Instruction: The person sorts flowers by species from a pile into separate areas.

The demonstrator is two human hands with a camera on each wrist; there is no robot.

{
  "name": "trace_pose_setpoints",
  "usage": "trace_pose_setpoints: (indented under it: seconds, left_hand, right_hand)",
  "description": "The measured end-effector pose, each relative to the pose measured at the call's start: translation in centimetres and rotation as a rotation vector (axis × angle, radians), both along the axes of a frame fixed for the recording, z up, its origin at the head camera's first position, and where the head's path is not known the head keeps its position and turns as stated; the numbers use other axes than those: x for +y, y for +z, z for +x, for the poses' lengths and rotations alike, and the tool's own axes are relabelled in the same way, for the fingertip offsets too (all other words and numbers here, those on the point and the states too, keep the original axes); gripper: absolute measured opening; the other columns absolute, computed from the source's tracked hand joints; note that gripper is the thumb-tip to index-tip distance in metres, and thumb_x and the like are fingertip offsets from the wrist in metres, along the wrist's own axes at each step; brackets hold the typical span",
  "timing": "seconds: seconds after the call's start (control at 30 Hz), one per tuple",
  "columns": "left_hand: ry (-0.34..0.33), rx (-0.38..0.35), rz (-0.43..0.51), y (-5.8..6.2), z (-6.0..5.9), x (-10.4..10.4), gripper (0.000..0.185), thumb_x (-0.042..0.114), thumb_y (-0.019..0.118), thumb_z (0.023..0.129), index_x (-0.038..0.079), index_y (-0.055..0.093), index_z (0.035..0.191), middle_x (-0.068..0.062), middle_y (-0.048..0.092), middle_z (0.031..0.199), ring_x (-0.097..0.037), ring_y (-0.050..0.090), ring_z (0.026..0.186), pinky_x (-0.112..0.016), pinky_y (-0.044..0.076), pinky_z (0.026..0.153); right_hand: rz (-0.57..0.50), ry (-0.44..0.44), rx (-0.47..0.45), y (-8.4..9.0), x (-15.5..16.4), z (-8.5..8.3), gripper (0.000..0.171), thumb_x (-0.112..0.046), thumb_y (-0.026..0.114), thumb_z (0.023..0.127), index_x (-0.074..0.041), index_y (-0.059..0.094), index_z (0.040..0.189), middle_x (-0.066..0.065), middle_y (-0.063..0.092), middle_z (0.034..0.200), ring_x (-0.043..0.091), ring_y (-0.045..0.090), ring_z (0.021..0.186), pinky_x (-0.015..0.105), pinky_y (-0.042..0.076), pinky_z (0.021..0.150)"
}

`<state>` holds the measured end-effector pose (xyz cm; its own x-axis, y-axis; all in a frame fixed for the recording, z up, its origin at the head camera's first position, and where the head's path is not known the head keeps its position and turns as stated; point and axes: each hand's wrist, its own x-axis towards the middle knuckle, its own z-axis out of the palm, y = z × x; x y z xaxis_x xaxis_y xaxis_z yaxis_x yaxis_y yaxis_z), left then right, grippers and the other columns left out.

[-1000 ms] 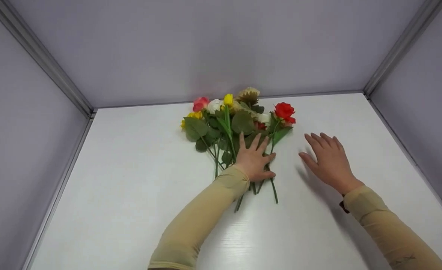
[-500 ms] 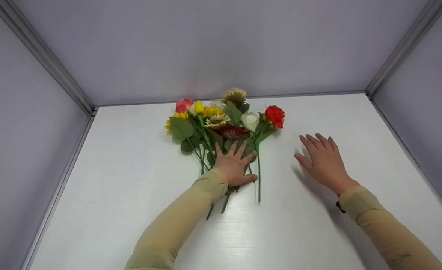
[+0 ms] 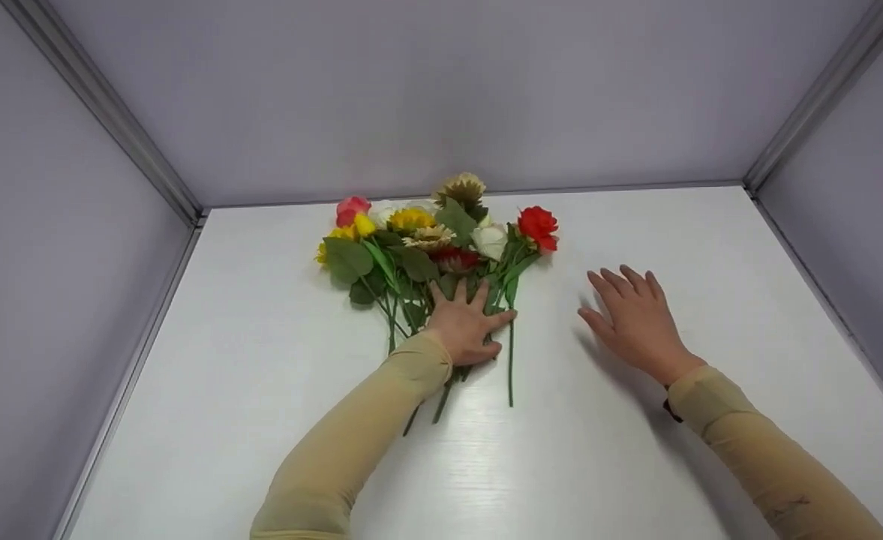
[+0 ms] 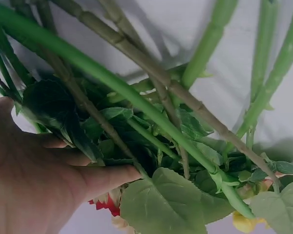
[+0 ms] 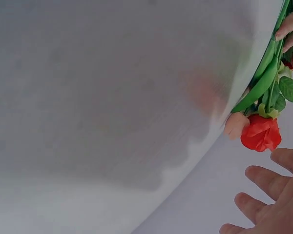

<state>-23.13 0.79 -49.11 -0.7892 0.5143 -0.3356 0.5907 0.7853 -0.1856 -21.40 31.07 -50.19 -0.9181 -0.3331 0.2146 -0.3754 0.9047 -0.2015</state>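
Note:
A loose bunch of flowers lies on the white table, heads toward the back wall and stems toward the front. My left hand (image 3: 462,326) rests palm down across the stems, fingers spread. In the left wrist view its fingers reach in among green stems (image 4: 112,92) and leaves (image 4: 161,200). The heads include a red rose (image 3: 537,227) at the right, a white rose (image 3: 490,242), a dark red flower (image 3: 456,259), a yellow sunflower (image 3: 411,219) and a pink flower (image 3: 352,211). My right hand (image 3: 632,319) hovers right of the bunch, fingers extended, holding nothing.
The white table (image 3: 276,420) ends at a grey-lilac back wall (image 3: 456,97), with the topmost flower heads close to it. Side walls with metal corner posts (image 3: 103,112) enclose the left and right. Both forearms wear pale yellow sleeves (image 3: 351,442).
The left hand and the bunch have moved left across the table. The yellow tulip has tipped over to the left among the other heads. The right hand keeps nearly the same place and pose.

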Motion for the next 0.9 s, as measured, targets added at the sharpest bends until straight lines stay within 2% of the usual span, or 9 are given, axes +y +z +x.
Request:
trace_pose_setpoints:
  seconds: [0.13,0.3,0.4,0.5,0.67,0.9]
  left_hand:
    - [0.019,0.012,0.014,0.0,-0.1,0.3,0.066,0.072,0.032,0.101,0.049,0.02,0.161,-0.014,0.015,0.17,-0.048,0.024,0.149,-0.081,0.025,0.105]
    - [0.017,0.031,-0.013,-0.5,-0.1,-0.3,0.069,0.077,0.024,0.099,0.05,0.01,0.162,-0.012,0.013,0.17,-0.047,0.023,0.15,-0.08,0.023,0.107]
    - [0.03,0.026,0.008,-0.7,0.2,-1.2,0.069,0.077,0.023,0.099,0.049,0.009,0.162,-0.009,0.008,0.171,-0.045,0.019,0.151,-0.08,0.019,0.108]
    - [0.054,0.017,0.054,-0.9,0.6,-2.7,0.07,0.076,0.025,0.1,0.048,0.011,0.162,-0.007,0.003,0.172,-0.043,0.016,0.153,-0.081,0.015,0.109]
    - [0.079,0.019,0.134,-1.0,1.2,-6.1,0.069,0.072,0.032,0.101,0.045,0.016,0.163,-0.005,0.004,0.172,-0.043,0.015,0.153,-0.082,0.015,0.108]
    - [0.128,0.035,0.171,-0.9,1.4,-11.1,0.064,0.06,0.042,0.104,0.04,0.024,0.163,-0.01,0.011,0.171,-0.047,0.021,0.15,-0.083,0.017,0.105]
  right_hand:
    - [0.027,0.003,-0.003,0.1,0.1,-0.1,0.066,-0.047,0.058,0.103,-0.007,0.046,0.153,0.021,0.047,0.153,0.046,0.029,0.146,0.065,0.011,0.119]
    - [0.055,0.007,-0.012,0.4,0.3,-0.5,0.067,-0.051,0.054,0.104,-0.008,0.045,0.154,0.022,0.045,0.154,0.046,0.027,0.147,0.066,0.008,0.119]
    - [0.063,0.009,-0.028,0.7,0.2,-1.0,0.069,-0.054,0.051,0.104,-0.009,0.043,0.156,0.022,0.042,0.156,0.047,0.024,0.148,0.067,0.006,0.119]
    - [0.072,0.019,-0.043,0.9,-0.2,-1.4,0.07,-0.055,0.049,0.104,-0.009,0.042,0.157,0.023,0.039,0.158,0.048,0.022,0.148,0.069,0.005,0.118]
    - [0.119,0.032,-0.063,0.9,-1.3,-1.9,0.073,-0.059,0.046,0.104,-0.011,0.039,0.159,0.022,0.034,0.161,0.048,0.019,0.15,0.07,0.005,0.117]
    - [0.149,0.101,-0.079,0.6,-5.6,-2.4,0.077,-0.065,0.042,0.103,-0.015,0.037,0.16,0.018,0.031,0.164,0.044,0.017,0.152,0.068,0.004,0.119]
